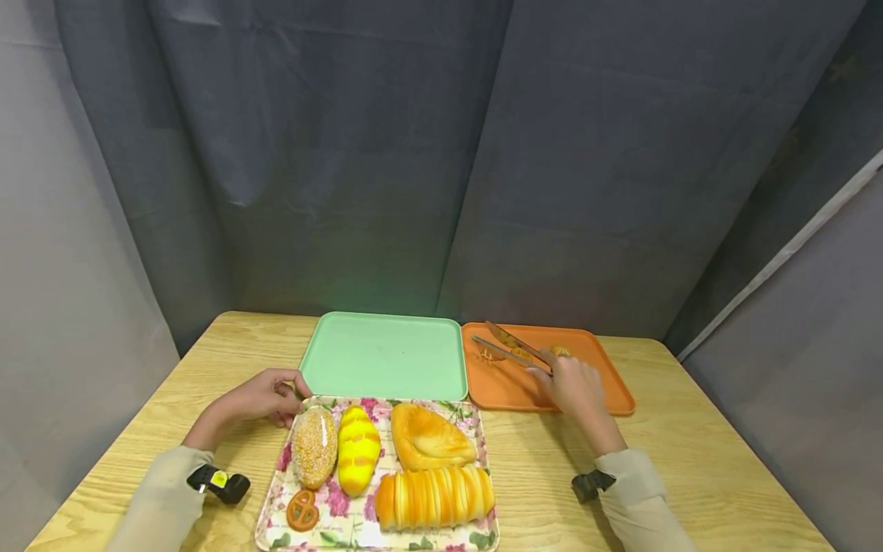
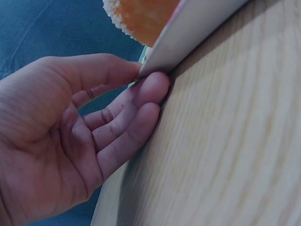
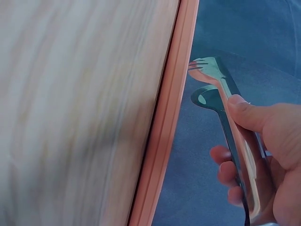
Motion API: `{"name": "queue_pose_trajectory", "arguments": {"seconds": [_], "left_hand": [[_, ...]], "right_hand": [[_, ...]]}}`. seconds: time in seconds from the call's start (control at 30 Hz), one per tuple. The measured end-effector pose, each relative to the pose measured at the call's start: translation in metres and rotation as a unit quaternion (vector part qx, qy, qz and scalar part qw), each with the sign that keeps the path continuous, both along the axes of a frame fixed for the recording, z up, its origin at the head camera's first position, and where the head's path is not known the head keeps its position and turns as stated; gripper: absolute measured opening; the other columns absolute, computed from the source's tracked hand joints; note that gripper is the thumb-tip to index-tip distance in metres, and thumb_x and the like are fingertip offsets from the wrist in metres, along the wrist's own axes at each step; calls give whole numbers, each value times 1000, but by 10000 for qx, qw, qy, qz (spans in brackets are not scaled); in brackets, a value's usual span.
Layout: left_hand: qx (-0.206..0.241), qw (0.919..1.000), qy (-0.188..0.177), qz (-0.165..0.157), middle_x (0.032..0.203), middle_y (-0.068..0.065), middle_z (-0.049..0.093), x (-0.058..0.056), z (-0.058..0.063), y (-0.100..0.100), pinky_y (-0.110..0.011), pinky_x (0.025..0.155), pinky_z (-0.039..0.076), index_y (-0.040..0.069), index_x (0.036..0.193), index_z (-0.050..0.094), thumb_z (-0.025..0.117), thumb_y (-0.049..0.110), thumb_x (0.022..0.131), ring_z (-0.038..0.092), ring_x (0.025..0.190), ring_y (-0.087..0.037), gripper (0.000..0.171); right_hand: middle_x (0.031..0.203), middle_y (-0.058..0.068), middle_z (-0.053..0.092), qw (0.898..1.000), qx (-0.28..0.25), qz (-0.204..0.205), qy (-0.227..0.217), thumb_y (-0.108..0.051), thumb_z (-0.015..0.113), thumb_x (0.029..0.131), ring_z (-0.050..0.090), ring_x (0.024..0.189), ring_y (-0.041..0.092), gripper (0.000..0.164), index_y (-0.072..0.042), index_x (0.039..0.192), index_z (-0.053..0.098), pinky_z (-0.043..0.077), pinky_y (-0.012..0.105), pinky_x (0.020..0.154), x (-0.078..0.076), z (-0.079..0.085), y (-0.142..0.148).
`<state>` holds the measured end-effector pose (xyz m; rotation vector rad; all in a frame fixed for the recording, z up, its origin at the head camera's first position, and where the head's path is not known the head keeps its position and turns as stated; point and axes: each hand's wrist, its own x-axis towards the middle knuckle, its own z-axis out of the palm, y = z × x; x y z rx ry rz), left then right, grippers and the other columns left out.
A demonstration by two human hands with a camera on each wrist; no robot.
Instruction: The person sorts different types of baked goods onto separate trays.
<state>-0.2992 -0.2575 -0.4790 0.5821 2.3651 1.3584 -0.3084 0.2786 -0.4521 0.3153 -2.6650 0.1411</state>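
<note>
My left hand [image 1: 265, 395] is at the far left corner of a floral tray [image 1: 352, 529], and in the left wrist view its thumb and fingers [image 2: 153, 89] pinch the rim. On that tray lie a seeded bun [image 1: 315, 448], a yellow scored loaf [image 1: 359, 451], a folded golden pastry [image 1: 431, 438], a ridged long bread [image 1: 434, 498] and a small pretzel [image 1: 302, 510]. My right hand [image 1: 578, 387] grips metal serving tongs [image 3: 225, 89] above an orange tray [image 1: 603, 383]. Their fork and spoon ends stand apart over small brown pieces [image 1: 522, 356].
A pale green tray [image 1: 386, 356] stands behind the floral one, beside the orange tray. Another small brown piece [image 1: 560, 351] lies near the orange tray's far side. The wooden table [image 1: 704, 460] is bordered by grey curtains [image 1: 345, 153] at the back and sides.
</note>
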Motion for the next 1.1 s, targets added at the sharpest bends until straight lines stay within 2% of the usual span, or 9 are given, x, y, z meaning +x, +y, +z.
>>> {"name": "queue_pose_trajectory", "arguments": {"seconds": [0.43, 0.63, 0.83, 0.97, 1.1], "left_hand": [[66, 10000, -27, 47, 74, -12, 69, 1, -2, 0, -29, 60, 56, -7, 108, 61, 63, 4, 92, 65, 63, -15, 19], [63, 10000, -22, 57, 74, -11, 69, 3, -1, 0, -29, 60, 56, -7, 108, 61, 63, 3, 92, 65, 64, -15, 20], [46, 9999, -55, 82, 74, -11, 68, 3, 0, 1, -29, 60, 56, -8, 109, 60, 62, 3, 92, 64, 64, -15, 20], [63, 9999, -60, 81, 74, -12, 68, 2, 1, 1, -29, 60, 55, -8, 108, 60, 61, 2, 92, 64, 63, -15, 20], [73, 9999, -77, 82, 73, -11, 68, 1, 2, 2, -28, 60, 55, -7, 108, 61, 62, 2, 91, 64, 63, -15, 19]], "right_hand": [[54, 3, 44, 10000, -77, -40, -9, -41, 75, 90, 31, 42, 14, 49, -6, 124, 70, 19, 26, 42, 3, 3, -1], [60, 3, 53, 9996, -262, 79, 26, -42, 75, 89, 38, 42, 14, 48, -7, 122, 70, 24, 26, 40, 4, 7, -4], [66, 1, 60, 9984, -481, 236, -185, -47, 70, 91, 40, 43, 13, 54, -9, 129, 66, 27, 27, 41, 13, 25, -15], [76, 1, 63, 9972, -560, 451, -201, -46, 71, 91, 40, 46, 11, 52, -10, 129, 66, 30, 28, 42, 26, 44, -30], [87, 2, 69, 9952, -576, 784, -52, -44, 72, 91, 48, 51, 10, 50, -11, 128, 66, 34, 27, 43, 44, 61, -47]]}}
